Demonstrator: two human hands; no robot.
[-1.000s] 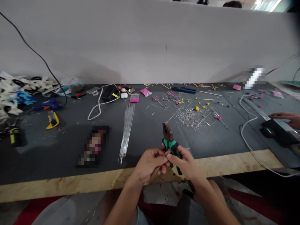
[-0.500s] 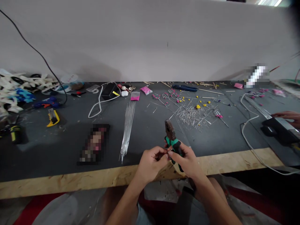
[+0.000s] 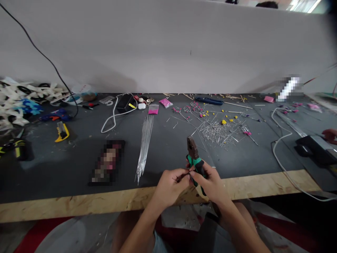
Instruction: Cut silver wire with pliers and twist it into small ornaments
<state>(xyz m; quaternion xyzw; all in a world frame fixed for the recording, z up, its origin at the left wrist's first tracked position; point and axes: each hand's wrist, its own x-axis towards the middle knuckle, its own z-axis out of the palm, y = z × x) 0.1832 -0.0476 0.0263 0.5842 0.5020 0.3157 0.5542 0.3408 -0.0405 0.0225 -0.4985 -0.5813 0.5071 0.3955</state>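
My right hand (image 3: 212, 181) is wrapped round combination pliers (image 3: 194, 154) with green and black handles, their dark jaws pointing up and away from me over the table's front edge. Its thumb and a fingertip meet the fingers of my left hand (image 3: 171, 184). That hand is closed in a pinch on something too small to make out, right beside the pliers' handles. To the left lies a bundle of straight metal wires (image 3: 145, 146). Beyond the pliers spreads a heap of short cut wire pieces (image 3: 217, 133).
A yellow utility knife (image 3: 62, 131), a blue glue gun (image 3: 56, 115) and a black box with a white cable (image 3: 126, 103) lie left. Small pink bags (image 3: 153, 109) and wire shapes with pink blobs (image 3: 198, 109) sit farther back. Another person's hand (image 3: 330, 135) shows at the right edge.
The view has shifted slightly, so the table's things appear a little lower and farther right. The other person's hand has drawn back toward the right edge. My hands keep nearly the same pose.
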